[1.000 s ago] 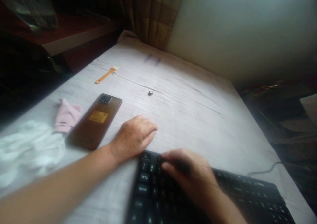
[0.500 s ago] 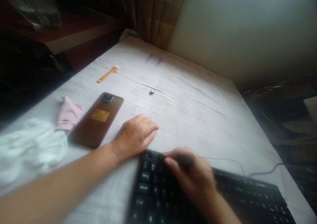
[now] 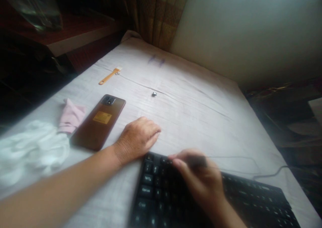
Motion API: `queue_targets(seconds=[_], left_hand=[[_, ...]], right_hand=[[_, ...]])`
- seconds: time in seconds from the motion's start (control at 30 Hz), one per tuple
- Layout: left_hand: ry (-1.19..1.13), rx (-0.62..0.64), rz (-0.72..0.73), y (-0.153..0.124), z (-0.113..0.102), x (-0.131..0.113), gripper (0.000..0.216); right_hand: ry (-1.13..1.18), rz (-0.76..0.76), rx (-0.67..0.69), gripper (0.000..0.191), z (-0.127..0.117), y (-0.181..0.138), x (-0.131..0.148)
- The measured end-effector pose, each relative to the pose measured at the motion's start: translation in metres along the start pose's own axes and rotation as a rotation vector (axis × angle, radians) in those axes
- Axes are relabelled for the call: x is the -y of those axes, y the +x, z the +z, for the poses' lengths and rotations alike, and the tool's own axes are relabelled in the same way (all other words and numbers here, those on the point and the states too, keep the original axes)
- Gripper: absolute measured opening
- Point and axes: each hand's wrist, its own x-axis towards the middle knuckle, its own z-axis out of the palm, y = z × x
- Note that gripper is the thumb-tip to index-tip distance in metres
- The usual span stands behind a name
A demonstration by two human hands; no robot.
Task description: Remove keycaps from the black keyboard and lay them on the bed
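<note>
A black keyboard (image 3: 251,194) lies at the lower right on the white sheet. Over its upper left keys, my right hand (image 3: 203,177) is closed in a pinch around a small dark object (image 3: 197,161), blurred and mostly covered by the fingers. The fingertips are close to the top row of keys; whether they touch is unclear. My left hand (image 3: 139,135) rests palm down on the sheet with its fingers curled together, beside the keyboard's upper left corner. Nothing shows in it. Left of it lies a brown phone (image 3: 98,124), back side up.
A yellow-handled brush (image 3: 109,76) and a small metallic piece (image 3: 154,94) lie farther back. At the left are a pink cloth (image 3: 71,117) and a white cloth (image 3: 32,150). A thin cord (image 3: 236,157) trails right of my right hand. A wooden table (image 3: 75,36) borders the far left.
My right hand has shifted slightly right along the keyboard's top edge, with the dark object still in its fingers. The thin cord has changed its curve. My left hand has stayed in place.
</note>
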Motion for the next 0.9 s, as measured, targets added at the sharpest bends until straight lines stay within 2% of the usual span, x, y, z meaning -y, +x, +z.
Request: queue_targets(seconds=[0.1,0.23,0.43,0.67,0.9], left_hand=[[0.006,0.001,0.005,-0.001,0.0,0.0,0.011],[0.008,-0.006,0.016,0.0,0.0,0.0,0.01],[0.004,-0.013,0.026,0.0,0.0,0.001,0.012],[0.006,-0.002,0.009,0.001,0.0,0.0,0.012],[0.004,0.016,-0.001,0.001,0.001,0.0,0.013]], right_hand=[[0.05,0.062,-0.021,0.008,0.0,-0.002,-0.004],[0.096,0.104,0.025,0.008,-0.002,0.0,-0.003],[0.12,0.098,0.1,0.009,-0.007,0.002,-0.001],[0.008,0.054,0.132,0.001,-0.008,0.001,0.001],[-0.19,0.063,0.079,0.008,-0.003,0.002,0.009]])
